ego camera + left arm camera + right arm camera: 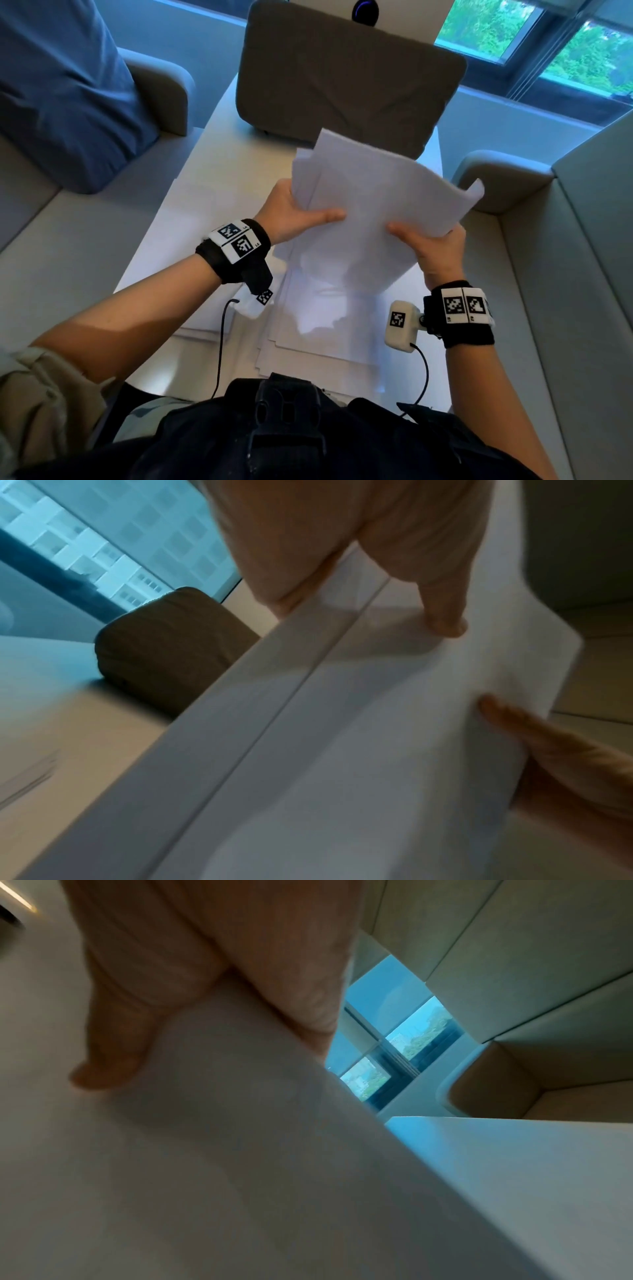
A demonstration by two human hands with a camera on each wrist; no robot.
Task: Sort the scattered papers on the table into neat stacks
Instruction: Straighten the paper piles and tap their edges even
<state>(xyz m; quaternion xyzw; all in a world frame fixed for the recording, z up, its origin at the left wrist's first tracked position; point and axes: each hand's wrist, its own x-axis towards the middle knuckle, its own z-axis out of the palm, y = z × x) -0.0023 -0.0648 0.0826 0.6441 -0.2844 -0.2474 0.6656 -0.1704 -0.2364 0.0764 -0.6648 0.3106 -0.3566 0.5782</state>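
Above the table point(191, 192), both hands grip the paper sheaf point(370, 212): left hand point(294, 216), right hand point(431, 246).

The middle of the table point(164, 240) is taken up by a raised sheaf of papers point(370, 212), held at 9 o'clock by the left hand point(291, 212) and at 3 o'clock by the right hand point(435, 250). At 12 o'clock passage is blocked by a brown cushion point(342, 75). At 6 o'clock flat sheets point(318, 339) cover the tabletop. Bare tabletop is seen at 9 o'clock.
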